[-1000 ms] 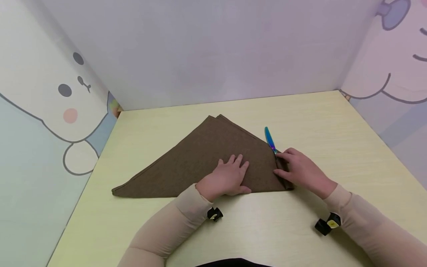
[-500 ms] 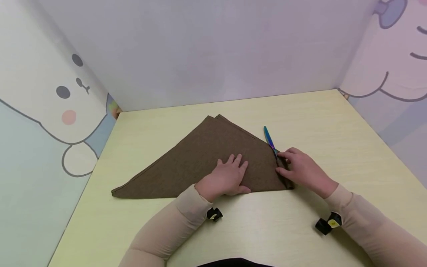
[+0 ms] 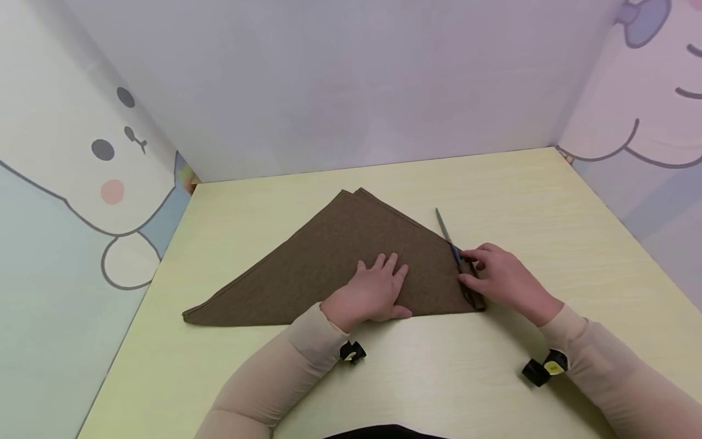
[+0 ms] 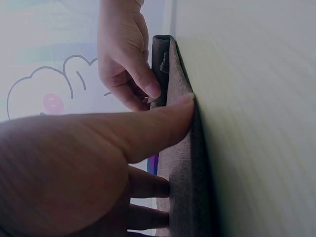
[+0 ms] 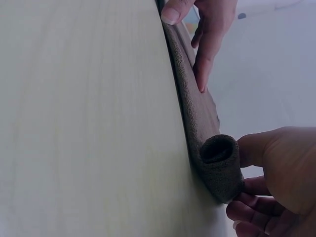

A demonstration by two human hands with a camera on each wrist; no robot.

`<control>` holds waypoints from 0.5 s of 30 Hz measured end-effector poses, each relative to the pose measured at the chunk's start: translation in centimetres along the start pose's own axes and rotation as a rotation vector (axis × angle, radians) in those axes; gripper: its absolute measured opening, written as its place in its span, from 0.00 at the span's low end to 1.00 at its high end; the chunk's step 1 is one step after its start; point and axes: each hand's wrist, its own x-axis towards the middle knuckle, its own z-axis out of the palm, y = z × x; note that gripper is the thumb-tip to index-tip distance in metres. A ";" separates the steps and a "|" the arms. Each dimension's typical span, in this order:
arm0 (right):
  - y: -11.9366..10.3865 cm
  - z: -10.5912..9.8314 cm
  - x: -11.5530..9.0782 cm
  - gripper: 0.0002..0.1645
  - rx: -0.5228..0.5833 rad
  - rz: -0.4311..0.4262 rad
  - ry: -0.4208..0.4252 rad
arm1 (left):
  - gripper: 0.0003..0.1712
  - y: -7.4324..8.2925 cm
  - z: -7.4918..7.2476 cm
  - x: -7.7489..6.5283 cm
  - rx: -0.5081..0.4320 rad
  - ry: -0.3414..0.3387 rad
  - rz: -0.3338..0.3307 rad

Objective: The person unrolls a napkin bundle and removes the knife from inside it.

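A brown cloth (image 3: 318, 268), folded into a wide triangle, lies on the table. Its right corner is turned in as a small roll, whose hollow end (image 5: 219, 168) faces the right wrist camera. A shiny rainbow-coloured table knife (image 3: 443, 225) lies along this roll; one end sticks out past the cloth's upper edge, seen almost edge-on, and the rest is hidden. My right hand (image 3: 501, 280) pinches the roll between thumb and fingers. My left hand (image 3: 370, 292) rests with spread fingers on the cloth's middle, its thumb (image 4: 173, 118) along the near folded edge.
The pale wooden table (image 3: 526, 195) extends all round the cloth. A plain wall (image 3: 356, 85) closes off the back, and walls with cartoon figures stand at left and right. Black wrist cameras sit below both sleeves.
The knife's visible end has turned from its flat side to almost edge-on. My right hand has shifted slightly right with the roll. My left hand has stayed in place.
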 end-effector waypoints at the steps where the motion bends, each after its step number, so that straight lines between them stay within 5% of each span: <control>1: 0.1 0.0 0.0 0.27 0.005 0.004 -0.003 | 0.52 0.0 0.0 0.0 0.000 -0.001 0.001; 15: 0.9 -0.6 0.1 0.25 0.056 0.036 -0.053 | 0.52 0.1 -0.3 -0.1 -0.010 -0.016 0.000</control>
